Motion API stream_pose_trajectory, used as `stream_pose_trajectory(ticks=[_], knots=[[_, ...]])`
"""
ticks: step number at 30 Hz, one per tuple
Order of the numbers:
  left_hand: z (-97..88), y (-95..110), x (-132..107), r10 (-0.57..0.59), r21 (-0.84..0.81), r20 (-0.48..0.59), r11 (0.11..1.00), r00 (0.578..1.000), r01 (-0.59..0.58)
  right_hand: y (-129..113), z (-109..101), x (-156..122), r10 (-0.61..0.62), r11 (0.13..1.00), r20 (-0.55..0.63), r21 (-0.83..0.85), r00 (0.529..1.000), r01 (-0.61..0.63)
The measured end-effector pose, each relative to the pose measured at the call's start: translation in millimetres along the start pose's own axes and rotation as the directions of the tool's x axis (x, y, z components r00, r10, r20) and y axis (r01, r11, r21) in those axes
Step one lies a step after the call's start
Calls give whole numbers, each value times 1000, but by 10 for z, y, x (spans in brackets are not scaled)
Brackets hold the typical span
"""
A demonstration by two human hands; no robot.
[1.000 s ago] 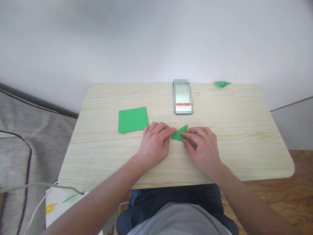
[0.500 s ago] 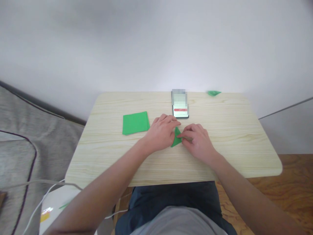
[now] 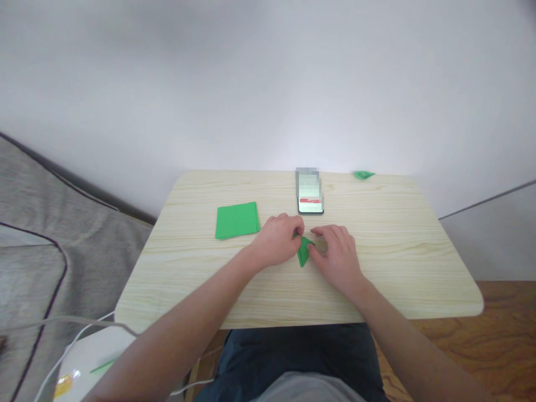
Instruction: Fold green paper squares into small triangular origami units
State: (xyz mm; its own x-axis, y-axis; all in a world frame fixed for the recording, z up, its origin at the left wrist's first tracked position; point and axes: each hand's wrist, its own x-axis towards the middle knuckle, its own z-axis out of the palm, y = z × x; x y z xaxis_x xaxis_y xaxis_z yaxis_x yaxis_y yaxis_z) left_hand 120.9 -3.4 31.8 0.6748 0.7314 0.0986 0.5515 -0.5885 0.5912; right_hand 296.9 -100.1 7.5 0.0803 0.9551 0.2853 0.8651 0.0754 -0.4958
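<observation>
A small folded piece of green paper (image 3: 304, 254) lies on the table between my hands, one corner pointing toward me. My left hand (image 3: 280, 239) is closed, its thumb and bent forefinger pinching the paper's left side; part of the paper is hidden behind these fingers. The thumb of my right hand (image 3: 338, 254) touches the right edge of the paper. Its forefinger is held apart from the thumb, with a gap showing between them, and the other fingers curve forward.
A stack of green paper (image 3: 237, 220) lies left of my hands. Beyond them a phone (image 3: 310, 192) with a lit screen rests near the wall. Another folded green paper piece (image 3: 364, 175) sits at the table's (image 3: 402, 251) back edge. Cables (image 3: 75, 321) hang at lower left by a white surface (image 3: 84, 352).
The green paper has been turned, so its point now faces me instead of away. My left fingers have curled in on it, and my right forefinger has lifted off it.
</observation>
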Motion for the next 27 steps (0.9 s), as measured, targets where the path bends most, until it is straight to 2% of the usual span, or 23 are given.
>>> stream_pose_trajectory(ticks=[2, 4, 5, 7, 9, 10, 12, 14, 17, 20, 22, 25, 27], knots=[[-15, -21, -1, -49, -157, -2, 986, 999, 48, 28, 3, 42, 2, 998, 21, 67, 1000, -3], [-34, -36, 11, -91, -330, -19, 941, 996, 80, 51, 3, 111, 59, 970, 56, 232, 997, -71], [-42, -42, 23, -112, -414, -34, 906, 993, 88, 58, 0, 154, 107, 927, 85, 352, 991, -130], [-53, -51, 60, -155, -588, -61, 804, 986, 90, 60, -12, 258, 200, 765, 175, 587, 964, -265], [-54, -56, 102, -198, -754, -64, 652, 978, 83, 50, -38, 375, 234, 603, 261, 717, 937, -350], [-50, -58, 121, -218, -815, -64, 575, 974, 75, 43, -55, 434, 233, 569, 280, 738, 931, -364], [-37, -63, 143, -249, -886, -74, 461, 966, 51, 31, -90, 546, 203, 578, 301, 731, 932, -363], [-19, -74, 140, -257, -911, -88, 412, 962, 26, 29, -116, 643, 157, 583, 335, 727, 929, -361], [-3, -101, 92, -177, -899, -117, 436, 977, -29, 59, -119, 754, 100, 556, 404, 735, 909, -388], [-6, -134, 32, -92, -798, -171, 597, 981, -83, 125, -88, 819, 36, 558, 464, 725, 885, -403], [-9, -156, 6, -61, -740, -162, 668, 985, -80, 172, -62, 831, -7, 573, 492, 715, 870, -400], [2, -181, -4, -66, -707, -142, 705, 988, -54, 212, -36, 800, -26, 557, 504, 724, 864, -406], [20, -188, 1, -81, -703, -142, 710, 987, -43, 219, -29, 765, -32, 504, 507, 752, 861, -424]])
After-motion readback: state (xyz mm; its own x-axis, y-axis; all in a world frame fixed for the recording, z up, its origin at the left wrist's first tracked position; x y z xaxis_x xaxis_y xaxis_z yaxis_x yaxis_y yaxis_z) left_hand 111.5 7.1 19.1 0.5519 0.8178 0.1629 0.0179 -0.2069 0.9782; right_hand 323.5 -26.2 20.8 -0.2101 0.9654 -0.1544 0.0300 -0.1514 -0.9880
